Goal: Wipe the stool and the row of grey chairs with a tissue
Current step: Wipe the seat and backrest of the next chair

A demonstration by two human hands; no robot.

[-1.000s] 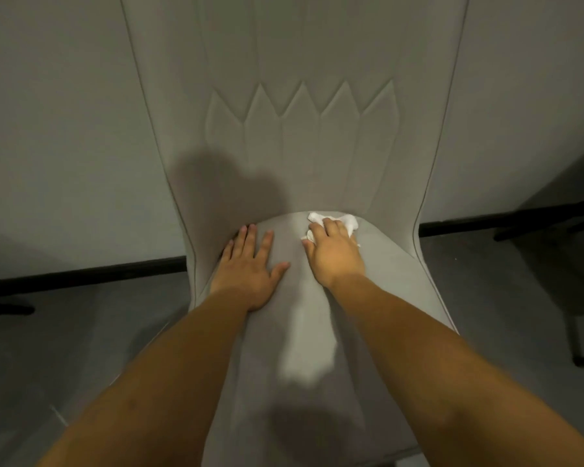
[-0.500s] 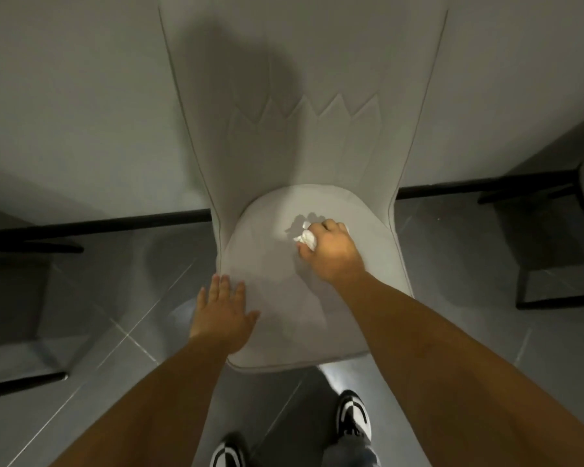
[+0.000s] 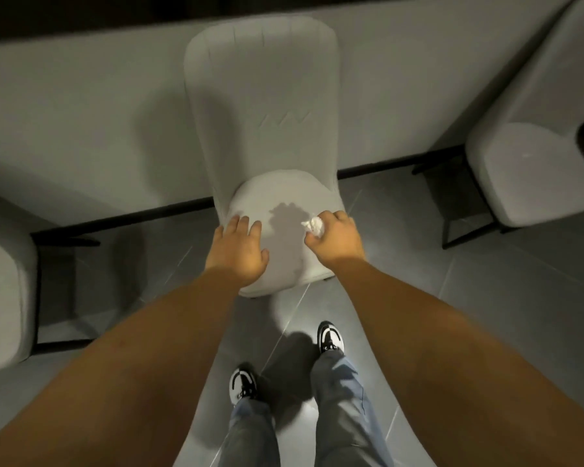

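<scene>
On the left a neighbouring grey chair (image 3: 4, 281) waits. At the middle chair (image 3: 277, 193), the left hand (image 3: 238, 251) lies flat, fingers spread, on the seat's left front. The right hand (image 3: 336, 237) pinches a crumpled tissue (image 3: 313, 225) on the seat's right side; unwiped seat lies leftward. Another chair (image 3: 526, 173) stands right, its seat running front to back.

Grey tiled floor (image 3: 486, 315), glossy, with pale grout lines. Standing on it: middle grey chair (image 3: 267, 129) against the wall, a grey chair on each side (image 3: 0, 291) (image 3: 533, 176), black-and-white shoes (image 3: 331, 337).
</scene>
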